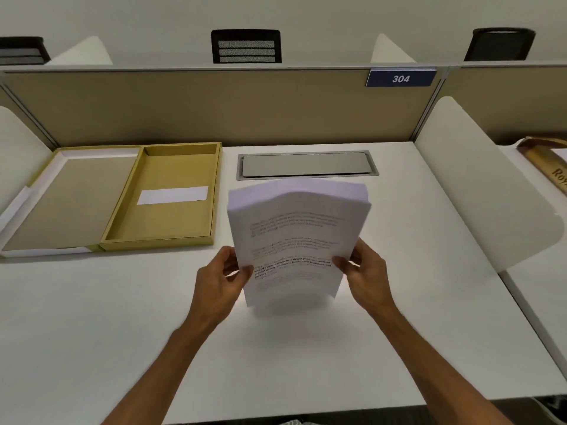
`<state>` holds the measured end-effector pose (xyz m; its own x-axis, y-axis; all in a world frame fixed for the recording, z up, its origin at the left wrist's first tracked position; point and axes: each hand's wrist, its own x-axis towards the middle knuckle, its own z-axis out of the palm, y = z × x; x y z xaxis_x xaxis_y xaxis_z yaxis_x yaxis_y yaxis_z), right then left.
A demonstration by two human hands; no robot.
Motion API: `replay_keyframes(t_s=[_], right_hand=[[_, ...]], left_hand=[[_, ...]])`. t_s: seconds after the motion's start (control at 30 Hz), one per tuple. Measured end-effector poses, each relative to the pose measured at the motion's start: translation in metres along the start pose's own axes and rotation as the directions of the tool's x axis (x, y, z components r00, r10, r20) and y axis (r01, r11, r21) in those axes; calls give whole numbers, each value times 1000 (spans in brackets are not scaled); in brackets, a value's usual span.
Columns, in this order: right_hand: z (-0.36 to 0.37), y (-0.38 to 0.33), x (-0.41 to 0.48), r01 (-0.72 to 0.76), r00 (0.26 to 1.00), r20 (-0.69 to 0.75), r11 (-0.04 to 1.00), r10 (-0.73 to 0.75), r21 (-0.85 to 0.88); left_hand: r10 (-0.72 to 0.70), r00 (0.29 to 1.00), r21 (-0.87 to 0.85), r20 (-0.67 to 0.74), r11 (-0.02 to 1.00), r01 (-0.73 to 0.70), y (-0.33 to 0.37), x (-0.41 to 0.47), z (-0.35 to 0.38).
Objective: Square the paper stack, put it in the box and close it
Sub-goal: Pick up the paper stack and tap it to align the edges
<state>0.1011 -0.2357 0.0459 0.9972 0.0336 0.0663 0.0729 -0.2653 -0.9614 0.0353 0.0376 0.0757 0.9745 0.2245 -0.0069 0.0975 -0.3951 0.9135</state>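
Note:
A thick stack of printed white paper (296, 237) stands nearly upright in the middle of the white desk, its top sheets bowed toward me and its lower edge blurred just above the desktop. My left hand (219, 279) grips its left edge and my right hand (366, 273) grips its right edge, both low on the stack. To the left lies the yellow box (162, 194), open and flat, with a white label inside the tray. Its hinged lid (67, 199) is folded out to the left.
A metal cable hatch (306, 164) is set into the desk behind the stack. Beige partition panels close off the back. White curved dividers stand at the right (484, 185) and far left. A brown package (549, 164) lies on the neighbouring desk at right.

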Motion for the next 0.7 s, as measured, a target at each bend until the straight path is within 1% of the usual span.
replay_keyframes(t_s=[0.07,0.13,0.3,0.57,0.7], right_hand=[[1,1,-5,54,998,-6,998,-55,-37],[1,6,-9,88,996,9,993,-88,-77],[7,19,-16,75,994,91,990,-65,-116],[9,4,-13,118,992,56,983,-111,-142],[11,14,-19,110,993,65,980,-101,-163]], left_hand=[[51,999,-18,-15,999,-51,-2,-8,-2],[69,997,-11,-18,998,-70,-8,-11,-2],[-4,1000,18,16,1000,3,-19,-14,3],[-4,998,47,-55,999,7,-14,-10,6],[-14,999,58,-33,998,16,-18,-12,4]])
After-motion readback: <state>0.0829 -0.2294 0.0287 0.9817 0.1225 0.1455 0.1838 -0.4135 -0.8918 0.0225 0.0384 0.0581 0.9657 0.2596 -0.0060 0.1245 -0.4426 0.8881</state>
